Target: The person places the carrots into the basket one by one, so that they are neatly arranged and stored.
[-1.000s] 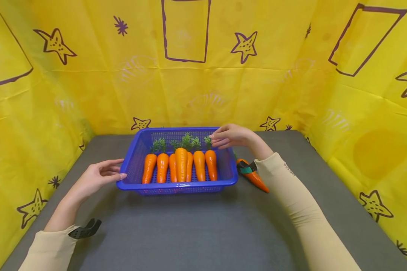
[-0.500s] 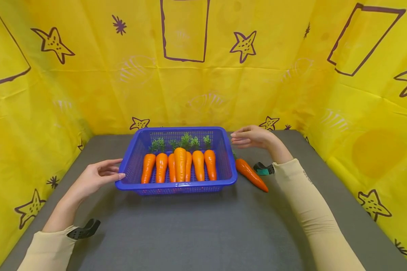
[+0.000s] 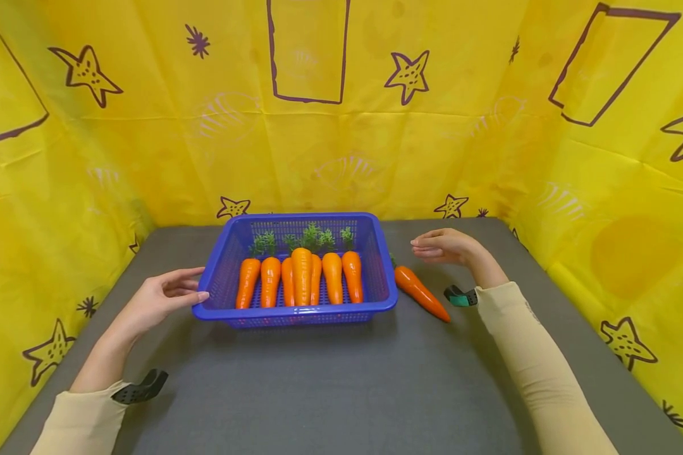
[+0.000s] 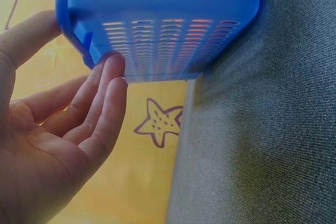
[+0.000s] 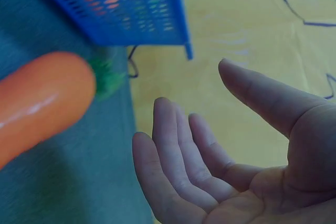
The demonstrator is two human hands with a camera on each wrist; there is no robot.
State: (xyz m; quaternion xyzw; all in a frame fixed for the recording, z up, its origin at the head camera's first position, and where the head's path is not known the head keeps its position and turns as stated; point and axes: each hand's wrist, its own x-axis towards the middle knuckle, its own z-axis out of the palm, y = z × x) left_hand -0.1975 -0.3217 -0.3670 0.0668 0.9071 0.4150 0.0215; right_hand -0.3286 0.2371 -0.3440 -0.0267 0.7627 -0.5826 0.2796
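A blue plastic basket [image 3: 296, 311] stands on the dark table with several orange carrots [image 3: 301, 276] lying side by side in it, green tops toward the back. At its left front corner, my left hand [image 3: 158, 302] holds the rim, thumb over the edge and fingers against the outer wall [image 4: 157, 40]. One more carrot [image 3: 422, 294] lies outside on the table, just right of the basket, its tip toward the front right. Above and behind that carrot hovers my right hand [image 3: 446, 246], fingers loosely bent, touching nothing; the right wrist view shows the carrot [image 5: 47, 100] apart from the fingers.
Yellow cloth walls [image 3: 319, 158] with drawn stars enclose the table at the back and on both sides. Grey table surface [image 3: 296, 392] stretches in front of the basket. A black band [image 3: 141, 387] sits on the left wrist, another [image 3: 461, 296] on the right.
My right hand has moved from over the basket's right back part to the right, out past the rim, then lower toward the loose carrot. The left hand and basket stay put.
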